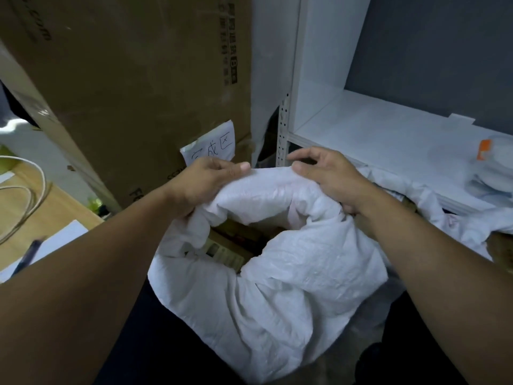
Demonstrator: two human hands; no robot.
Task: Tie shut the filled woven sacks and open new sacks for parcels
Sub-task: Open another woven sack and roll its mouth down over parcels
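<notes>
Grips sack (277,287) at 6 o'clock by the far rim: left hand (205,179) at 10 of its mouth, right hand (330,176) at 2, fingers curled into cloth. Seems soft, crinkly, slick; heavy with boxes (230,245). Best gathered high at loose rim.

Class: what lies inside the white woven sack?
The white woven sack gapes open: brown parcel boxes show in its mouth. Anything deeper is covered by the fabric.

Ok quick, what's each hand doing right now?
Left hand: grips the bunched rim of the white woven sack.
Right hand: grips the same rim.
</notes>
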